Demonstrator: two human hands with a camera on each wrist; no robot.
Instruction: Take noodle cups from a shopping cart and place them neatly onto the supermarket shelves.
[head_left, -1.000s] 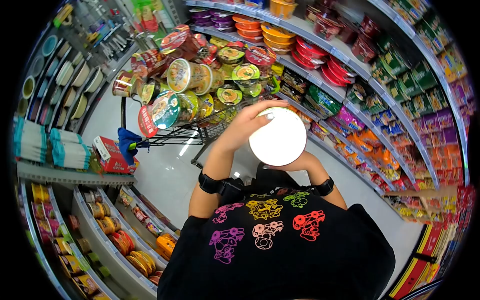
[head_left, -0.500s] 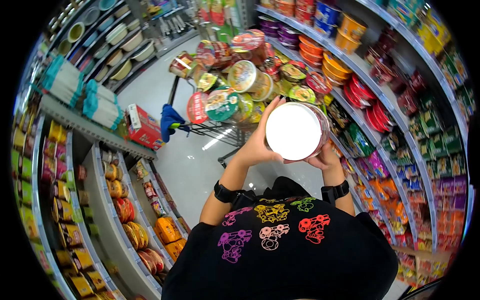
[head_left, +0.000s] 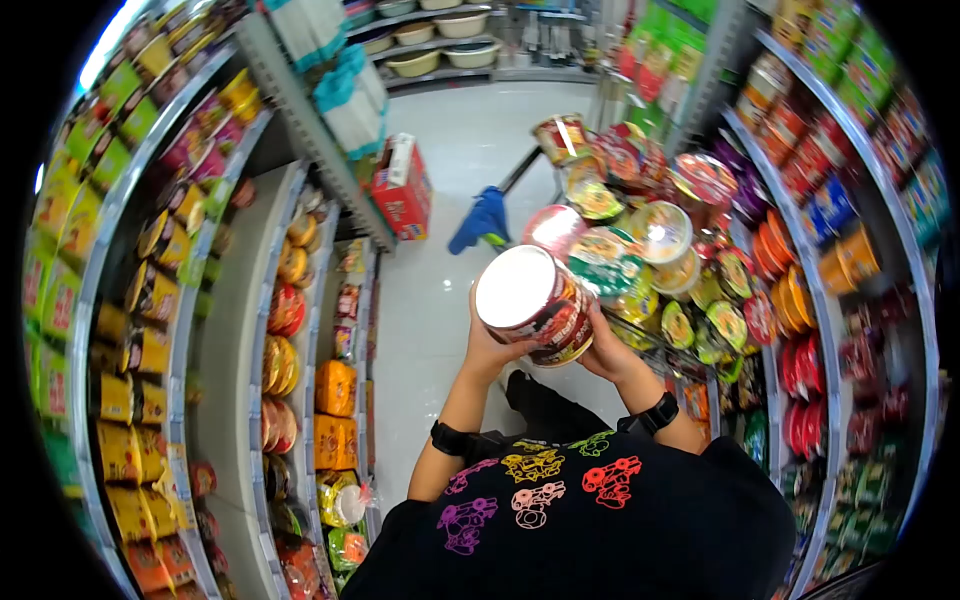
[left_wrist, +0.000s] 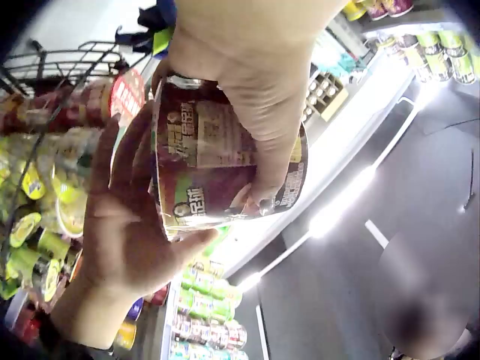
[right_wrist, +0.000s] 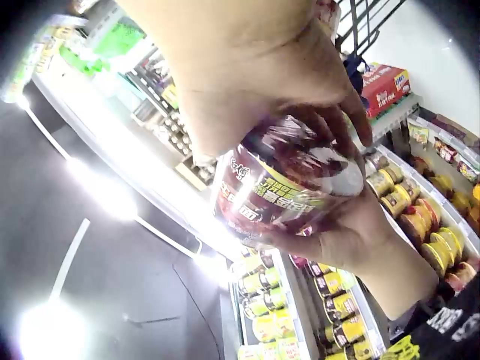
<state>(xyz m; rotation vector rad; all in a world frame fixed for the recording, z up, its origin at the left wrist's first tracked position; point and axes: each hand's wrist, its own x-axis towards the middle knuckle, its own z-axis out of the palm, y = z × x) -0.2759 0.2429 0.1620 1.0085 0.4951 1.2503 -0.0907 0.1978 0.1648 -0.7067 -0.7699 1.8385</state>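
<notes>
Between my two hands is a dark red instant noodle tub (head_left: 550, 310), tilted, its round white end facing up toward the head. My left hand (head_left: 492, 345) grips its left side, with the thumb across the printed label in the left wrist view. The right hand (head_left: 608, 350) holds the opposite side; its fingers (right_wrist: 330, 112) curl over the tub in the right wrist view. Close beyond the tub stands a black wire shopping cart (head_left: 640, 335) heaped with noodle tubs and bowls, among them a green-lidded bowl (head_left: 605, 262).
Shelves of packaged noodles line both sides, with orange packs (head_left: 335, 388) low on the left. A blue cloth (head_left: 482, 218) hangs at the cart's end. Beyond it, a red carton (head_left: 402, 195) is beside the left shelf. Pale basins (head_left: 470, 55) fill the far shelves.
The view has swung left, so the cart now appears farther right. The tub has turned from its white end facing the head to showing its printed side, with both hands still holding it.
</notes>
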